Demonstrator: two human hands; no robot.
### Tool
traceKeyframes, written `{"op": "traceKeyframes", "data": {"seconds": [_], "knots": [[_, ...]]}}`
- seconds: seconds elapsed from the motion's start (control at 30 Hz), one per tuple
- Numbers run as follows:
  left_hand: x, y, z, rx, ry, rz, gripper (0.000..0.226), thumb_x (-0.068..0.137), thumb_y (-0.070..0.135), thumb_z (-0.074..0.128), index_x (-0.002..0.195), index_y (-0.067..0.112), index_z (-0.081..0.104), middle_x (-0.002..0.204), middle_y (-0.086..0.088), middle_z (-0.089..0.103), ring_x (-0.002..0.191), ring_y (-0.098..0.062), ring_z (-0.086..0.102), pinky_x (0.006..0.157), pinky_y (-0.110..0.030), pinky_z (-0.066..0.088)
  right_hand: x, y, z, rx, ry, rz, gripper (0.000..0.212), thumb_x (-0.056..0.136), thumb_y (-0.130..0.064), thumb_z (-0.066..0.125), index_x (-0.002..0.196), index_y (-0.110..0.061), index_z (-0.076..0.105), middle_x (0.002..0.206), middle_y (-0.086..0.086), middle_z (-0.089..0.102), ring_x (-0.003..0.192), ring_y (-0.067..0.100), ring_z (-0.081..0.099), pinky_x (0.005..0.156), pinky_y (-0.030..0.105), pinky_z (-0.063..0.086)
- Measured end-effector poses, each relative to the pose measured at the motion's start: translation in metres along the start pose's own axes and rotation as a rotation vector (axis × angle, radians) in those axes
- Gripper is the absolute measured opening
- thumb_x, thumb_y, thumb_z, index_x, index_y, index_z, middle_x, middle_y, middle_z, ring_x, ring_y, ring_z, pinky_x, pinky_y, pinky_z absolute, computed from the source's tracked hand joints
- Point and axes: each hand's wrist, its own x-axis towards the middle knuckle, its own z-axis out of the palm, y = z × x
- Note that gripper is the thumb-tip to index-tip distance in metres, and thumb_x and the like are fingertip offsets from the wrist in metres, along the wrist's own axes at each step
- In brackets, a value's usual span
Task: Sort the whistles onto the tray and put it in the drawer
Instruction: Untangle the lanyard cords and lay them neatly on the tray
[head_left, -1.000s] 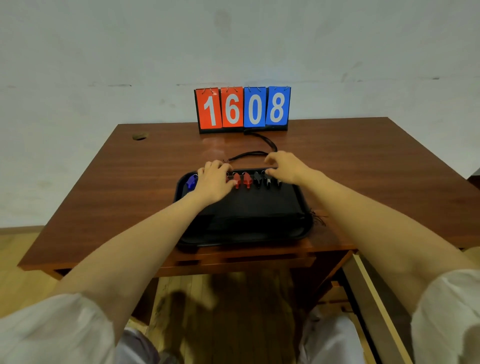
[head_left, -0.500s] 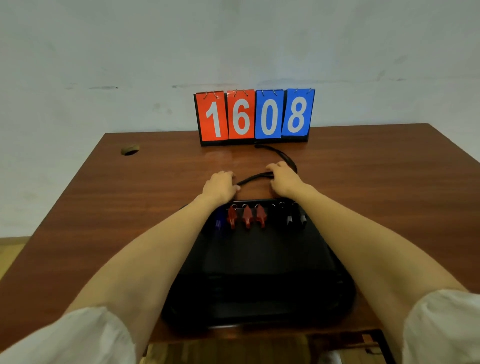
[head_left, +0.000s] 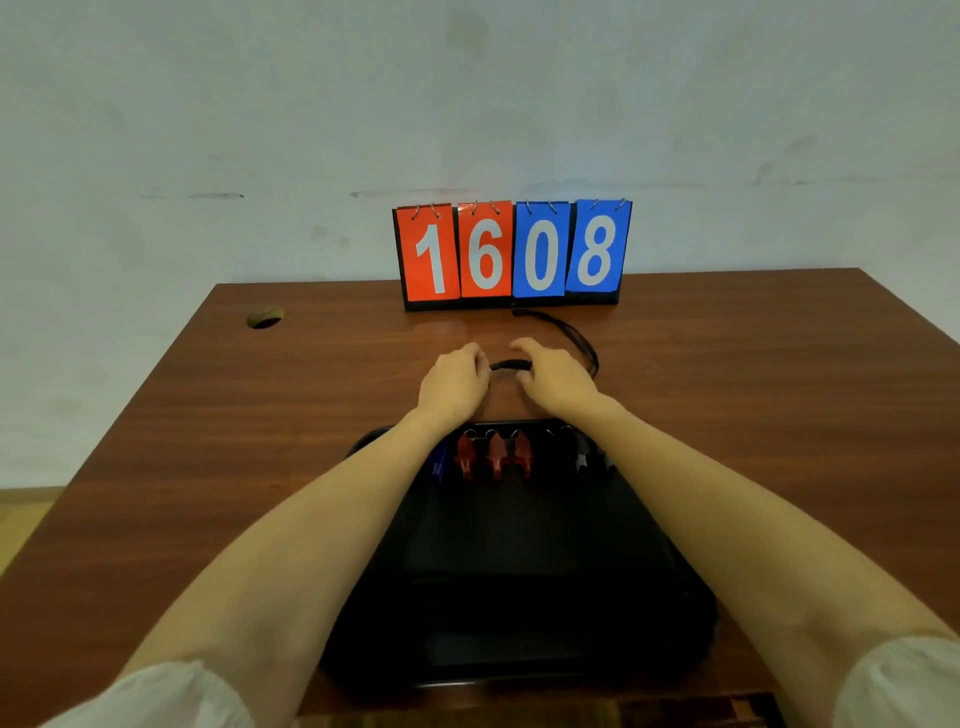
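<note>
A black tray (head_left: 519, 561) lies on the brown desk near its front edge. Along the tray's far rim stands a row of whistles: a blue one (head_left: 439, 462) half hidden by my left forearm, three red ones (head_left: 496, 457), then black ones (head_left: 582, 457) beside my right forearm. Beyond the tray, my left hand (head_left: 454, 384) and my right hand (head_left: 553, 376) both grip the bundle of black lanyard cords (head_left: 511, 365) on the desk, fingers curled round it. The cords loop on toward the right (head_left: 587, 348).
A flip scoreboard (head_left: 511, 254) reading 1608 stands at the desk's far edge against the wall. A cable hole (head_left: 265, 317) sits at the far left of the desk (head_left: 208, 441). My white sleeves fill the bottom corners.
Both hands left the whistle row and reached past the tray to the cords, gathering them between them. My head moved closer, so the tray now sits lower in view.
</note>
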Motion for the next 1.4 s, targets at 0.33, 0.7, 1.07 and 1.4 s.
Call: {"op": "traceKeyframes", "data": {"seconds": [0.33,0.7,1.07,1.4], "knots": [[-0.041,0.041,-0.046,-0.113,0.092,0.153,0.025,0.099,0.021,0.042,0.114,0.014,0.061,0.112,-0.004,0.062,0.102,-0.02,0.059,0.088,-0.033,0.048,-0.053,-0.036,-0.083,0.457,0.048,0.004,0.035,0.098,-0.021,0.033,0.111,-0.008,0.063,0.098,0.005,0.068,0.091,0.021,0.063,0.091,0.037,0.05],[-0.09,0.124,-0.129,-0.215,0.059,0.384,0.048,0.093,0.028,0.057,0.138,0.015,0.043,0.127,0.0,0.056,0.093,-0.021,0.058,0.078,-0.018,0.039,-0.127,-0.086,-0.203,0.265,0.054,-0.315,0.014,0.099,-0.016,0.04,0.112,-0.009,0.04,0.082,0.009,0.063,0.054,0.013,0.044,0.052,0.021,0.038],[-0.128,0.164,-0.198,-0.435,0.263,0.483,0.022,0.099,0.025,0.043,0.102,0.016,0.063,0.072,0.004,0.058,0.071,-0.015,0.055,0.069,-0.02,0.047,-0.178,-0.111,-0.283,0.461,0.436,-0.443,0.021,0.097,-0.014,0.052,0.111,-0.01,0.067,0.091,0.002,0.069,0.073,0.008,0.064,0.073,0.017,0.056],[-0.149,0.146,-0.219,-0.404,0.374,0.403,0.025,0.097,0.027,0.048,0.109,0.014,0.066,0.073,0.007,0.056,0.065,-0.003,0.047,0.063,-0.018,0.039,-0.19,-0.103,-0.277,0.509,0.546,-0.373,0.015,0.093,-0.014,0.058,0.1,-0.005,0.068,0.085,0.008,0.071,0.071,0.012,0.068,0.069,0.015,0.057]]}}
